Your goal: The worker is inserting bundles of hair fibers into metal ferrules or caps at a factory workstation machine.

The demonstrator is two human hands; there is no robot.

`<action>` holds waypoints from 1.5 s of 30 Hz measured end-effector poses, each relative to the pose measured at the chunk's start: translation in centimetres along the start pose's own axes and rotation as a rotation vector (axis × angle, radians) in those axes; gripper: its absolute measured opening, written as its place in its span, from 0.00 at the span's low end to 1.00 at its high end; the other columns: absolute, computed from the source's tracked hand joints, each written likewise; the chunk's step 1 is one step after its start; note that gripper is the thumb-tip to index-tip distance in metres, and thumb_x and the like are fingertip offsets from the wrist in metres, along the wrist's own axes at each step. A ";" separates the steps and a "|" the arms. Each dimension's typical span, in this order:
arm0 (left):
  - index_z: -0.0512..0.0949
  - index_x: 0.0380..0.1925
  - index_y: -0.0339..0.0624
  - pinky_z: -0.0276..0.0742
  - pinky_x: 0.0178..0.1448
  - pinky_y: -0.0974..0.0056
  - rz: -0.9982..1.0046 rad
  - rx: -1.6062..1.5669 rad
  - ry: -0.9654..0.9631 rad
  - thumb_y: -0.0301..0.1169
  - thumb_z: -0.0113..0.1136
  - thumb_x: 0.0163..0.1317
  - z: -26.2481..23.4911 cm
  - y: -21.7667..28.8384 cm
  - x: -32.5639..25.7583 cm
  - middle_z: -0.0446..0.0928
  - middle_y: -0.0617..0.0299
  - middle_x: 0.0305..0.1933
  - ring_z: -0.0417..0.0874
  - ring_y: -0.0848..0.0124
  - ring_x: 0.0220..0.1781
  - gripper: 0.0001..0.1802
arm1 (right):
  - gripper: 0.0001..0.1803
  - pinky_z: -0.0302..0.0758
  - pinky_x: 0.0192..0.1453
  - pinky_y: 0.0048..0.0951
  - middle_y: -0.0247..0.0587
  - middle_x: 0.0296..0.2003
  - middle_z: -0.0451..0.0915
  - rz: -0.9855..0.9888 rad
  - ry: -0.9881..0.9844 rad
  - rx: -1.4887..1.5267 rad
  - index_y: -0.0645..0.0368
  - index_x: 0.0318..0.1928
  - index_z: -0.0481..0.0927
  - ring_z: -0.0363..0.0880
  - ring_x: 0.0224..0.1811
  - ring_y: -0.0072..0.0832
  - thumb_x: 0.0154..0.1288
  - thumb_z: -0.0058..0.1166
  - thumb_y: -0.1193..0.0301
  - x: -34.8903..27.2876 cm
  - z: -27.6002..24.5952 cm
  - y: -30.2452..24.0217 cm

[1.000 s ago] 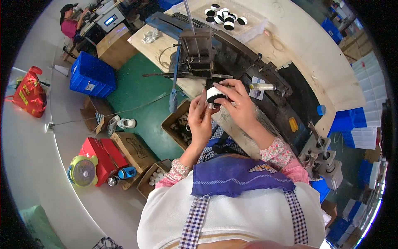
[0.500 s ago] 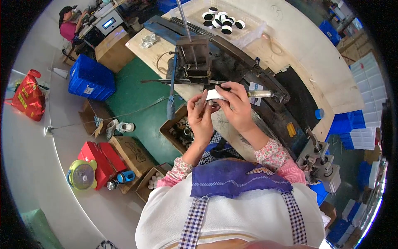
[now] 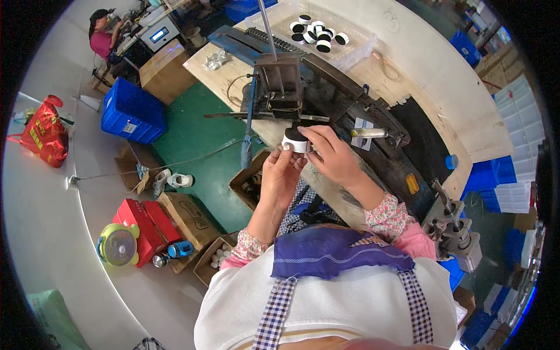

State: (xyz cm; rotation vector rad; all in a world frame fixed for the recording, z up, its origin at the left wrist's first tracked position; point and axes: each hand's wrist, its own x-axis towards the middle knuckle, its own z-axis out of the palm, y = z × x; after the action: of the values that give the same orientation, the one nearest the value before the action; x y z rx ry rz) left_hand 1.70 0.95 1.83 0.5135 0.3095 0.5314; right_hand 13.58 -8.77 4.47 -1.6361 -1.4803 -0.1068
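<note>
A short white cylinder with a black top (image 3: 296, 144) is held up in front of the dark metal machine (image 3: 281, 84). My left hand (image 3: 279, 178) grips it from below and the left, its thumb against the white side. My right hand (image 3: 335, 157) closes on its right edge, fingertips on the black top. Similar black-and-white round pieces (image 3: 324, 45) lie in a clear plastic tray (image 3: 361, 48) on the far side of the bench.
A thin blue-wrapped rod (image 3: 247, 128) hangs left of my hands. The machine's handle (image 3: 370, 133) juts out to their right. Below stands an open cardboard box (image 3: 240, 189). A blue cup-like cap (image 3: 451, 161) sits on the bench. Another person (image 3: 104, 41) works at the far left.
The cylinder has turned so its black top now faces up. My hands have come slightly lower, and the right fingers have shifted to its right edge.
</note>
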 end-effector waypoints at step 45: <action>0.75 0.32 0.31 0.80 0.48 0.61 0.424 0.233 0.166 0.26 0.59 0.62 3.2 2.0 9.1 0.80 0.55 0.34 0.83 0.68 0.36 0.07 | 0.15 0.67 0.24 0.23 0.35 0.20 0.75 0.044 0.150 0.514 0.65 0.34 0.77 0.70 0.20 0.20 0.70 0.44 0.65 24.0 -5.3 -3.1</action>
State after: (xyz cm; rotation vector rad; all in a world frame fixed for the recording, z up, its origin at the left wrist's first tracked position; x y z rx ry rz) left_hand 9.71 6.25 4.25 0.7696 0.4270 0.9598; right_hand 20.31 5.47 23.55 -1.2131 -1.2291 0.1620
